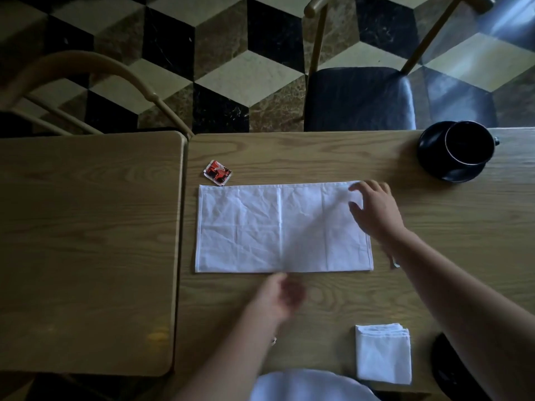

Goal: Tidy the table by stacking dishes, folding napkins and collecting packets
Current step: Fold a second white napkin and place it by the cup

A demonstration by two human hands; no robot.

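Note:
A white cloth napkin [260,230] lies flat on the wooden table [463,221], folded once into a long rectangle. My right hand [375,209] rests with spread fingers on the napkin's far right corner. My left hand [279,295] is blurred, just below the napkin's near edge, fingers loosely curled and holding nothing. A red and white packet [217,172] lies just beyond the napkin's far left corner. A small folded white napkin [383,353] sits near the table's front edge. A black cup [469,143] stands on a black saucer [434,163] at the far right.
A second wooden table [86,241] adjoins on the left with a narrow gap. Two chairs stand beyond: a curved-back one [86,68] at left, a dark-seated one [359,96] at right. Another dark dish edge [445,369] shows at bottom right.

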